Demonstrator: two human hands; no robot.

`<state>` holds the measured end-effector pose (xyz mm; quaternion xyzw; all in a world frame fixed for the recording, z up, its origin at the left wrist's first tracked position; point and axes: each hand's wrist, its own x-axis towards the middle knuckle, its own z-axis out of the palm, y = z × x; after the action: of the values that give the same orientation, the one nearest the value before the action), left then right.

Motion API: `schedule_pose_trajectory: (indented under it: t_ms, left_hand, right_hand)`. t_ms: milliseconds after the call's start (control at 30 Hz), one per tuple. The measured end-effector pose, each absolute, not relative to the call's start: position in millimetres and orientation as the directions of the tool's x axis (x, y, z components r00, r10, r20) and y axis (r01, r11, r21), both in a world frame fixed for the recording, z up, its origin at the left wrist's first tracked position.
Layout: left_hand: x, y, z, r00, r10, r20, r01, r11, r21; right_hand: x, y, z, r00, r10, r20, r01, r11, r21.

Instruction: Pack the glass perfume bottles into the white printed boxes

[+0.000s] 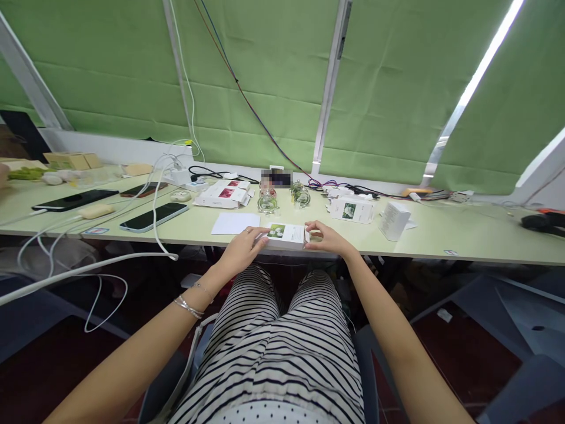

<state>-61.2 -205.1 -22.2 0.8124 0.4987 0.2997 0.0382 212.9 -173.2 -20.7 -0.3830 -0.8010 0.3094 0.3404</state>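
Observation:
A flat white carton with a green flower picture lies at the table's front edge. My left hand grips its left end, the fingers on the top and the side. At the right end, the thumb and fingers of my right hand pinch the carton's end flap. Just left of the carton lies a white sheet of paper. Behind it stand round clear glass bottles, and several more green-tinted ones sit beside them.
Flat cartons with red pictures lie back left; another flat carton and an upright white box are on the right. Phones and white cables cover the left side. Dark cables run along the wall.

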Motion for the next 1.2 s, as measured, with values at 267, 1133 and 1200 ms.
schedule_pose_trajectory:
  t_ms: [267, 1133, 1200]
  left_hand:
    - [-59.3, -206.6, -22.2, 0.326, 0.832, 0.449, 0.813, -0.489, 0.315]
    - [-52.8, -210.4, -19.7, 0.303, 0.833, 0.463, 0.897, -0.414, 0.158]
    - [-52.7, -210.3, -20.3, 0.302, 0.831, 0.468, 0.9, -0.41, 0.148]
  right_hand:
    - [210.1, -172.1, -21.7, -0.458, 0.816, 0.353, 0.445, 0.555, -0.703]
    - [203.0, -174.8, -20.7, -0.46, 0.82, 0.341, 0.446, 0.545, -0.71]
    - [203.8, -174.3, -21.0, -0.463, 0.819, 0.339, 0.445, 0.545, -0.71]
